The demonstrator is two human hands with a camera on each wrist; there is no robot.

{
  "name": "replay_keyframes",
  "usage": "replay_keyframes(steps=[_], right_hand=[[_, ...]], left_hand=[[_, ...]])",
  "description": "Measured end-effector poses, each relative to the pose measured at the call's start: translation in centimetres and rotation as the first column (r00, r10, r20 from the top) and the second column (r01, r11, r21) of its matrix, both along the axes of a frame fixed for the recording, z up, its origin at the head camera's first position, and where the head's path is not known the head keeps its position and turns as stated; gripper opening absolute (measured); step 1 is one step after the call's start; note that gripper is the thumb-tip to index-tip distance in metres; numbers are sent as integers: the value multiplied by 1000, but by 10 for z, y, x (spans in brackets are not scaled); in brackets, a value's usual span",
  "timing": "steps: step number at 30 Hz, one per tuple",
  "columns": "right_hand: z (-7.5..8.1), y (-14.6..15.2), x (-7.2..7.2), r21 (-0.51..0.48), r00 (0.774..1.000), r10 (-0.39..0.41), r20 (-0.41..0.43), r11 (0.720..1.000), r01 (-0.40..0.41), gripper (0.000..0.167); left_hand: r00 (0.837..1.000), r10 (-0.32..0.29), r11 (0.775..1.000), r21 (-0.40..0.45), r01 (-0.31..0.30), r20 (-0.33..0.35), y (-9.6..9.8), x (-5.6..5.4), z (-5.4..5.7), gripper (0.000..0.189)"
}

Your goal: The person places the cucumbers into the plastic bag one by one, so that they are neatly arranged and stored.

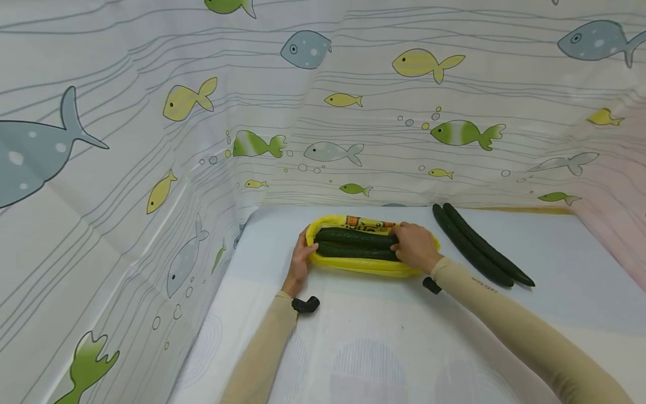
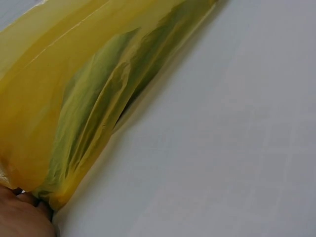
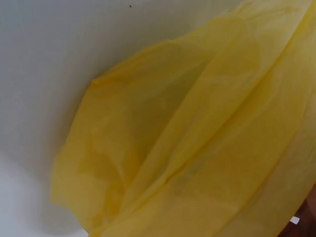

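Two dark green cucumbers, a far one (image 1: pixel 355 237) and a near one (image 1: pixel 353 252), lie side by side in the mouth of a yellow plastic bag (image 1: pixel 365 266). My left hand (image 1: pixel 299 262) holds the bag's left end, thumb over the rim beside the cucumber tips. At the other end, my right hand (image 1: pixel 416 247) reaches over the rim and grips the cucumbers; its fingertips are partly hidden. Through the thin bag (image 2: pixel 94 113), green shows in the left wrist view, with part of the left hand (image 2: pixel 24 217) at the corner. The bag (image 3: pixel 197 138) fills most of the right wrist view.
Two more cucumbers, a left one (image 1: pixel 465 245) and a right one (image 1: pixel 484 243), lie together on the white table (image 1: pixel 368 331) right of the bag. A fish-patterned curtain (image 1: pixel 373 140) rises behind the table and along its left side.
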State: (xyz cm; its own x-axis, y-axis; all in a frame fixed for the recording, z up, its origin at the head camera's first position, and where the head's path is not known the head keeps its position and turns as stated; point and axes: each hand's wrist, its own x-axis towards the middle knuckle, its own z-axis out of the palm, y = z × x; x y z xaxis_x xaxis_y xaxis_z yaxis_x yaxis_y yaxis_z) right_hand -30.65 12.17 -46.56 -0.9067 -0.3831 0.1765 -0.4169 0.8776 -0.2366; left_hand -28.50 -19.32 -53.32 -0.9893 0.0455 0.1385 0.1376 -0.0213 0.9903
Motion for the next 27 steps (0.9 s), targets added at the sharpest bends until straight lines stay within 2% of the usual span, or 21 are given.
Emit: replay_keyframes(steps=[11,20,27], right_hand=[[-3,0,-4,6,1000,25,-3,1000,-25,31],[0,-3,-7,28,996,43,73,999,-45,37],[-2,-4,-6,31,995,95,27,995,-96,37]], left_hand=[[1000,7,1000,-12,-6,4,0,-1,-1,71],[1000,1,1000,15,-1,11,-1,-1,-2,70],[1000,0,1000,9,0,7,0,-1,-1,69]])
